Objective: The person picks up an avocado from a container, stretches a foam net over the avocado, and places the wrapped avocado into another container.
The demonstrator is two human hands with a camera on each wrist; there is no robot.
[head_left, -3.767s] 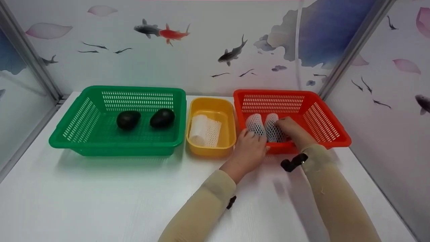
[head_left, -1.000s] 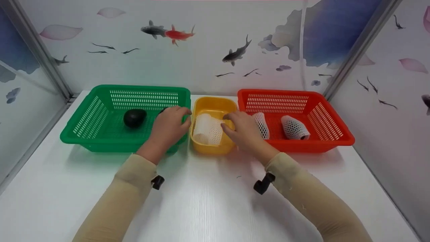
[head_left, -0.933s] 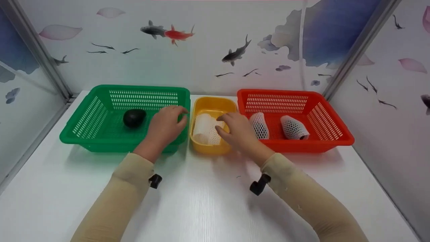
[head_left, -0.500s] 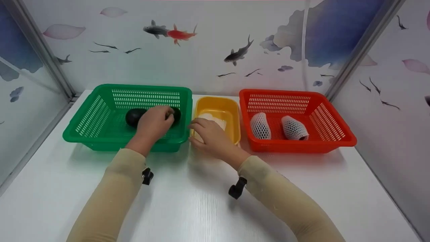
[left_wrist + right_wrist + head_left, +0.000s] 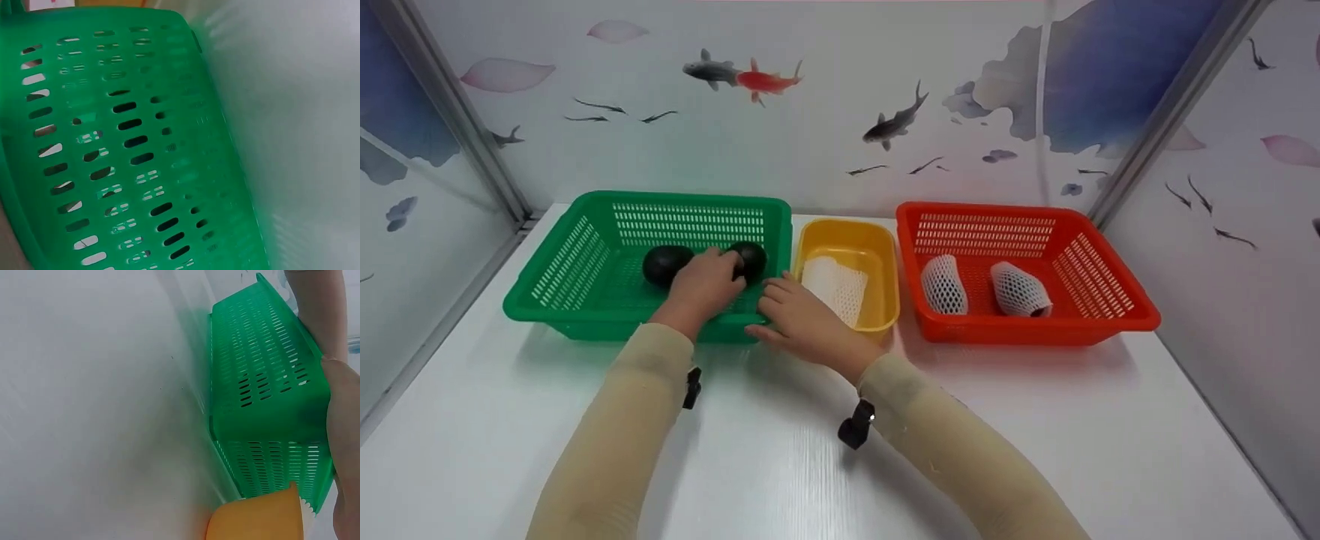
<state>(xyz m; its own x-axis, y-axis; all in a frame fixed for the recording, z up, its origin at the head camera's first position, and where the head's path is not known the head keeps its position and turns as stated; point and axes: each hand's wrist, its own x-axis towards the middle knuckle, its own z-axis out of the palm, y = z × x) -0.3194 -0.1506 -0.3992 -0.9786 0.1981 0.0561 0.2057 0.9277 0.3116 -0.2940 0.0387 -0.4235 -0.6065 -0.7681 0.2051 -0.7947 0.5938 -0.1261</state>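
Head view: left hand (image 5: 703, 289) is in the green basket (image 5: 607, 328), bent fingers at the left side of the right fruit (image 5: 752, 261), a dark one; gripping or only touching, can't tell. Right hand (image 5: 812, 321) is at that basket's near right corner, fingers loosely extended, nothing seen in them; contact with the rim unclear. Left fruit (image 5: 666, 265), also dark, lies just beside the left hand. Likely trouble: the right fruit looks smooth and round, so a one-sided push could roll it into the basket wall or make it slip; left hand sits between the two, so a knuckle could knock the left fruit away; right hand leaning on the rim could tip or slide the basket, or bump the yellow tub (image 5: 855, 238) along the counter (image 5: 780, 465). Counts: dark fruits 2, both in green; netted pieces (image 5: 1020, 289) 2, both in the red basket (image 5: 1035, 328); baskets 2; tub 1; loose nets (image 5: 851, 291) in the tub overlap, exact number unclear; hands 2.
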